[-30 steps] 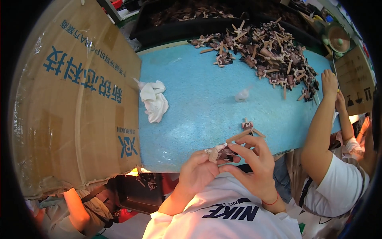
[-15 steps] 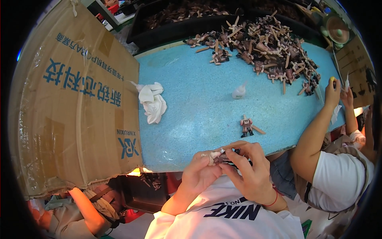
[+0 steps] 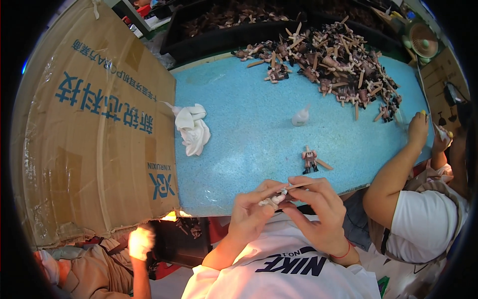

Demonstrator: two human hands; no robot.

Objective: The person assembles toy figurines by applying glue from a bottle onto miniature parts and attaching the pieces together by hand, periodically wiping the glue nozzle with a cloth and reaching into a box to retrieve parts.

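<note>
Near the table's front edge, both my hands hold a small toy figure (image 3: 277, 198) between them. Its limbs are pale, and a thin tan strip (image 3: 303, 184) shows beside it. My left hand (image 3: 249, 214) grips the figure with thumb and fingers, covering part of it. The fingers of my right hand (image 3: 323, 214) close on its other side by the strip. Just beyond lies another figure (image 3: 309, 160), pinkish brown with black legs and a tan strip at its side. A small white translucent bottle (image 3: 300, 117) stands farther back.
A heap of similar figures (image 3: 343, 70) covers the far right of the blue tabletop (image 3: 239, 144). A crumpled white cloth (image 3: 193, 130) lies beside a tall cardboard box (image 3: 99, 149) at left. Black bins (image 3: 199, 45) stand behind. A co-worker's arm (image 3: 398, 164) reaches in from the right.
My hands have turned the figure, and its pale limbs now face up more. My left fingers have come over it. The co-worker's hands at right have lowered; at left another person's hand has risen.
</note>
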